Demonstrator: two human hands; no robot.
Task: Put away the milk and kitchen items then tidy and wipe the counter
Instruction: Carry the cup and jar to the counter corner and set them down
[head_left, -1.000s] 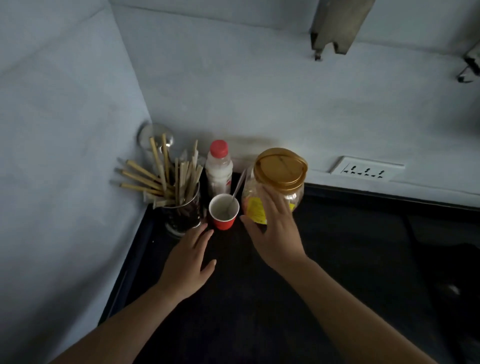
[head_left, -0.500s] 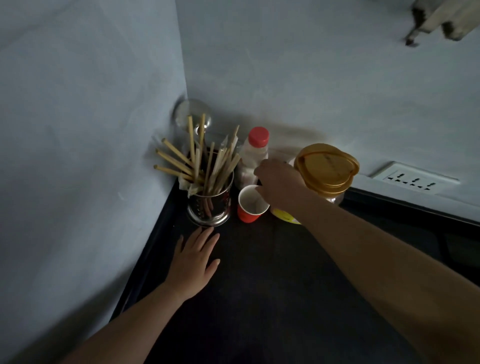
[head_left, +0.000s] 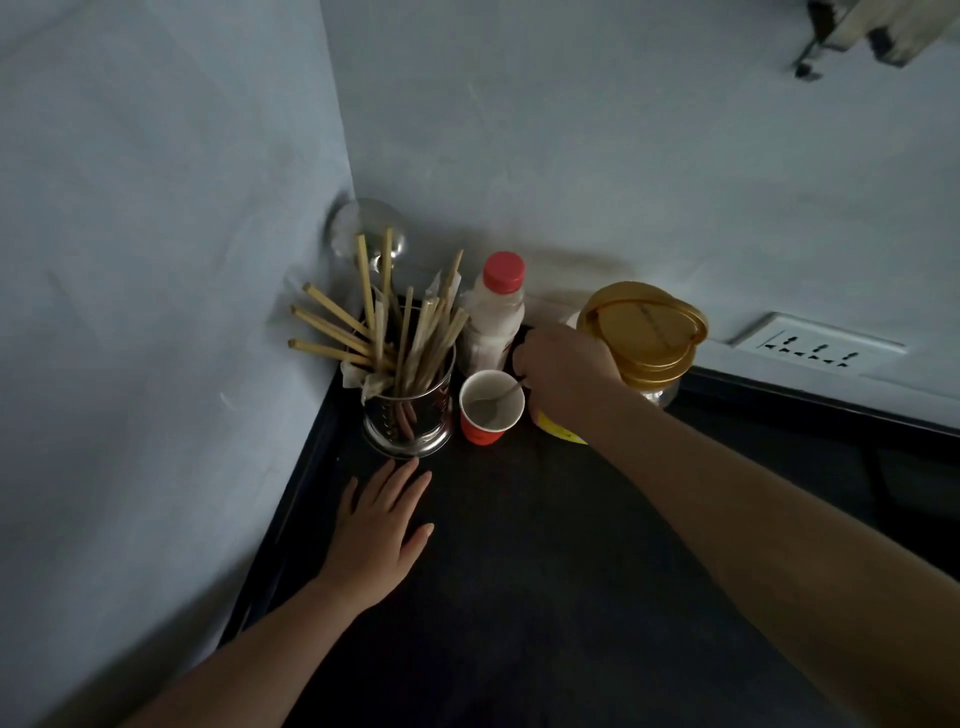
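Note:
A red paper cup (head_left: 491, 408) stands on the dark counter (head_left: 519, 597) in the corner, with a small spoon (head_left: 498, 397) lying inside it. My right hand (head_left: 563, 371) is closed on the spoon's handle at the cup's right rim. Behind the cup stands a white bottle with a red cap (head_left: 496, 317). To the right is a clear jar with a gold lid (head_left: 644, 332), partly hidden by my right hand. My left hand (head_left: 382, 530) lies flat on the counter, fingers spread, just in front of the steel holder.
A steel holder (head_left: 408, 415) full of wooden chopsticks (head_left: 374, 327) stands left of the cup against the side wall. A round metal object (head_left: 358, 226) leans in the wall corner. A white wall socket (head_left: 815, 345) sits at the right above the counter's back edge.
My right hand left the jar's front, reached left to the cup and closed on the spoon handle. The view shifted closer to the corner. My left hand stayed flat.

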